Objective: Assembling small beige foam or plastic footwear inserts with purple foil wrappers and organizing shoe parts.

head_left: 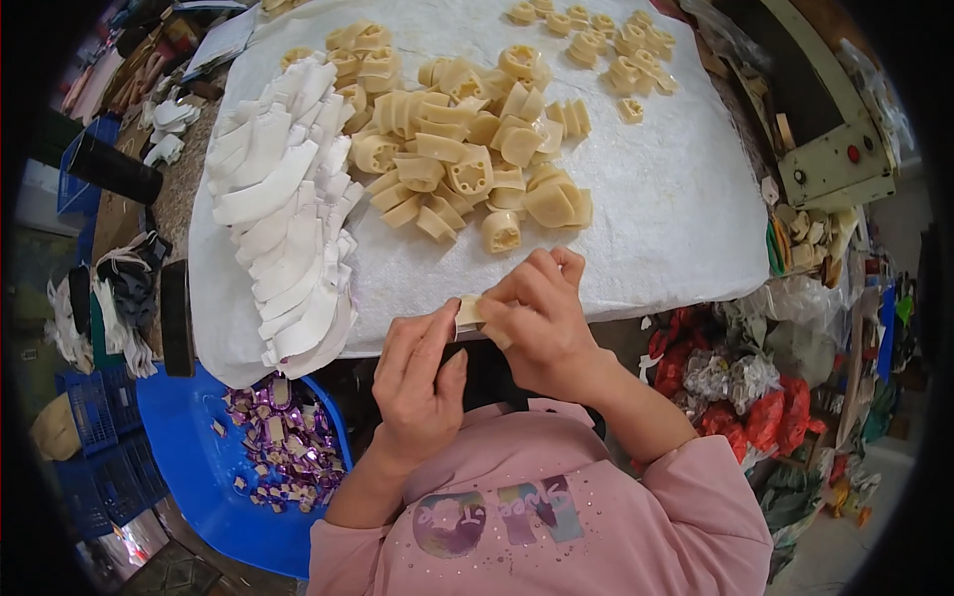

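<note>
My left hand (415,379) and my right hand (542,323) meet just off the table's near edge. Between their fingertips is a small beige plastic heel piece (469,311), partly hidden by the right fingers. The left fingers and thumb close on one side of it, while the right fingers pinch the other. Beyond the hands lies a heap of similar beige plastic heel pieces (437,144), some showing holes in their ends. To its left, white curved strips (288,209) lie overlapped in a long pile.
Several more beige pieces (636,60) lie at the far right of the white-covered table (666,199). A blue basin (189,437) at the lower left holds shiny purple-and-beige pieces (283,437). A pale machine (840,164) stands right; red plastic bags (780,417) lie below.
</note>
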Tool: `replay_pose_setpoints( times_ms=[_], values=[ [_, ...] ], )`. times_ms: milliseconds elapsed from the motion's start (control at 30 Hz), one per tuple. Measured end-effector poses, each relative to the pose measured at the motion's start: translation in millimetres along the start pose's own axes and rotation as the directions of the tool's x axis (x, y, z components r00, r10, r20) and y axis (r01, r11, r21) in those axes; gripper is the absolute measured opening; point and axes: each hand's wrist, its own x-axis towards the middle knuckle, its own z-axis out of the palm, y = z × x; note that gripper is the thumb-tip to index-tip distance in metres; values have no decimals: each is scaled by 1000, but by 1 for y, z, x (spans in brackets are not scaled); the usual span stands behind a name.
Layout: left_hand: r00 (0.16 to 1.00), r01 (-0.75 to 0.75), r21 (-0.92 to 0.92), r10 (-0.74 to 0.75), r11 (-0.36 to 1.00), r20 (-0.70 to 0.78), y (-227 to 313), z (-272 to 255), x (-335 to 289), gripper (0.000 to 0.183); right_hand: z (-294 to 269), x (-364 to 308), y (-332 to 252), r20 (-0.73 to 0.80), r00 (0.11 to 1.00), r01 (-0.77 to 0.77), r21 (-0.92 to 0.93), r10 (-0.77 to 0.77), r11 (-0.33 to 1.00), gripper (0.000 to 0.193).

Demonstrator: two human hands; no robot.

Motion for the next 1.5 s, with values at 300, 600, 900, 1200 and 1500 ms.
replay_pose_setpoints(
  times_ms=[300,600,900,1200,1500],
  values=[
    [963,249,-615,-260,748,74,-25,9,-8,22,0,-8,4,45,988,-148,510,145,848,32],
    [999,33,-252,-35,967,-5,-16,5,3,13,-4,-5,3,194,980,-142,486,52,862,30],
    [995,82,-309,-62,947,73,-12,-1,5,13,-1,-3,7,112,994,-77,561,17,825,27],
    [974,-89,-122,61,989,-218,-39,-19,-1,34,-12,9,-12,-59,998,18,333,2,943,22],
    [967,-123,-390,21,913,-255,-5,-5,0,37,16,-30,-23,364,708,-417,907,606,-58,21]
  ],
)
